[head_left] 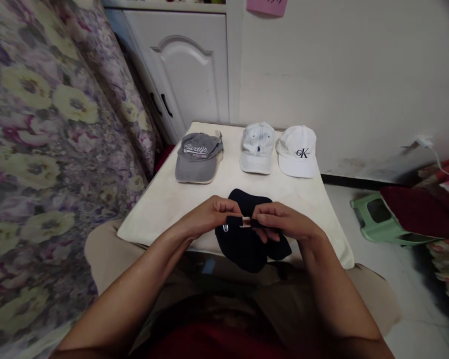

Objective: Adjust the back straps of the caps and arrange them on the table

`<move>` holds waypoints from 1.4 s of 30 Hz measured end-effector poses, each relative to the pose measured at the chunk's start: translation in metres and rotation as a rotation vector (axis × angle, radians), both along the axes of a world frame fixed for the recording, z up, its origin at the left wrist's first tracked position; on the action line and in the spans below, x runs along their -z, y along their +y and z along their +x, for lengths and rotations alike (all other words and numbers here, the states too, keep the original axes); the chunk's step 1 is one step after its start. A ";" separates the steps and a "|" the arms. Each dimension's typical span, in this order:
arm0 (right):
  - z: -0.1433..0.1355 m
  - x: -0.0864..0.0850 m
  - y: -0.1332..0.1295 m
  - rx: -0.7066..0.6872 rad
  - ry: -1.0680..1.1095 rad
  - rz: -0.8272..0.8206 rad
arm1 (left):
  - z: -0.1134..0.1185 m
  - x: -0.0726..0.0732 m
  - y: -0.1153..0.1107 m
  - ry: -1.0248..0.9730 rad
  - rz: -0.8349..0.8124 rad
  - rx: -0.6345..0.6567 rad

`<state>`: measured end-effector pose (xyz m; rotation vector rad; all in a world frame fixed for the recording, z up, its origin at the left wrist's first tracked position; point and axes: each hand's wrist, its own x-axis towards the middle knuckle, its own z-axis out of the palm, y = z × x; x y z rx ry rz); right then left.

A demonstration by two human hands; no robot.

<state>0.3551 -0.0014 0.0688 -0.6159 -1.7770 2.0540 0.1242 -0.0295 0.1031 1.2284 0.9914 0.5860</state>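
At the near edge of the counter point(160, 209), the dark cap point(243, 252) is held, its strap point(234, 221) running left to right. Left hand point(217, 212) and right hand point(286, 219) pinch this strap with their fingers point(228, 205); the shiny buckle point(246, 222) sits between, near both.

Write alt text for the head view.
A person's left hand and right hand hold a dark cap by its strap and metal clasp; beyond, on a cream-topped table, sit a gray cap, a pale blue cap and a white cap.

Beige trousers point(376, 296) are worn with bare forearms point(136, 286) and an apparently dark-red top point(209, 341).
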 end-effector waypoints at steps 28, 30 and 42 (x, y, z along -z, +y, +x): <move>-0.002 -0.004 0.002 0.039 -0.194 0.105 | 0.009 0.004 0.008 0.104 0.080 0.094; -0.001 -0.003 0.002 0.044 -0.209 0.115 | 0.008 0.003 0.009 0.112 0.083 0.116; 0.002 -0.004 0.000 0.060 -0.217 0.123 | 0.002 -0.001 0.013 0.142 0.145 0.234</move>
